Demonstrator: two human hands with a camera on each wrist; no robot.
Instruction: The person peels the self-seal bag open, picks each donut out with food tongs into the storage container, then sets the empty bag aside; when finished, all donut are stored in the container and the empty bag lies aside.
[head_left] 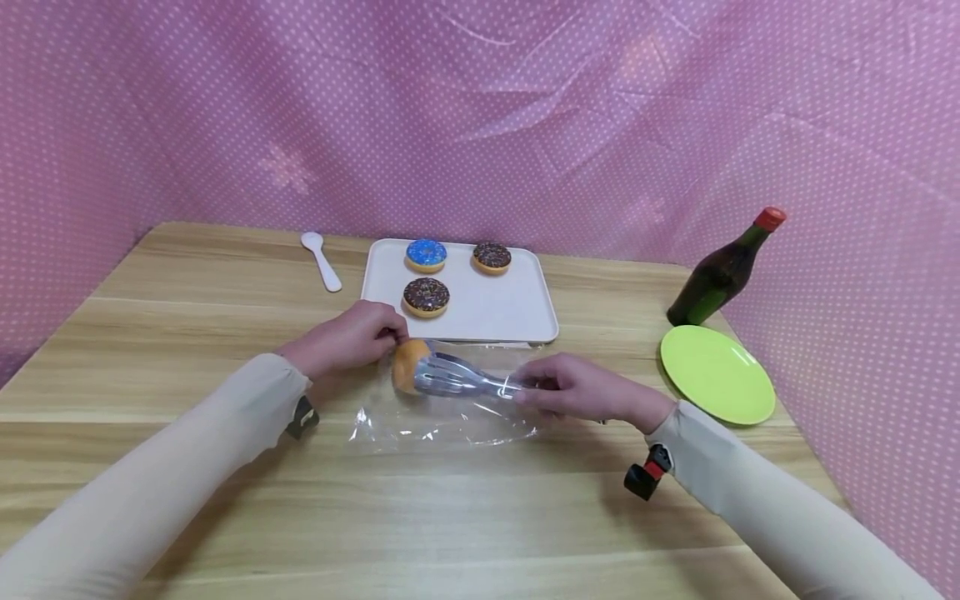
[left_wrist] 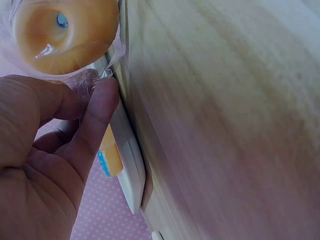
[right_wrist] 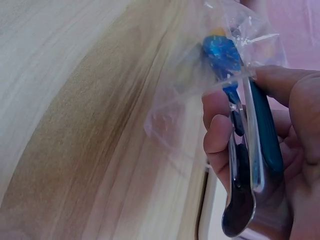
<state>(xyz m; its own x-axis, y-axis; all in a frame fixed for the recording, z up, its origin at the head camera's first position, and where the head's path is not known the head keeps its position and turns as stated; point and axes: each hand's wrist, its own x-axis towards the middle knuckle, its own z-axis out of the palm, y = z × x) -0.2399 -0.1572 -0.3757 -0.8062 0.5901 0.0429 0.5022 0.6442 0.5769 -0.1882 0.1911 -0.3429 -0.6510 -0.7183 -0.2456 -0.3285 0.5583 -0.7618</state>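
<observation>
My left hand (head_left: 360, 335) pinches one end of a clear plastic bag (head_left: 450, 427) between thumb and fingers. Inside that end is a donut (head_left: 409, 365), its plain golden underside and centre hole facing the left wrist camera. Metal tongs (head_left: 450, 377) reach into the bag from the right, their slotted heads at the donut. My right hand (head_left: 573, 387) grips the tongs by the handle, and the right wrist view shows a teal grip (right_wrist: 267, 130) on it. Blue icing (right_wrist: 221, 52) shows at the tongs' far end there, seen through the crinkled plastic.
Behind the bag, a white tray (head_left: 502, 308) bears a blue-iced donut (head_left: 426, 254) and two chocolate donuts (head_left: 426, 295). A white spoon (head_left: 322, 262) lies left of it. On the right are a green plate (head_left: 716, 375) and a dark bottle (head_left: 716, 279) with a red cap.
</observation>
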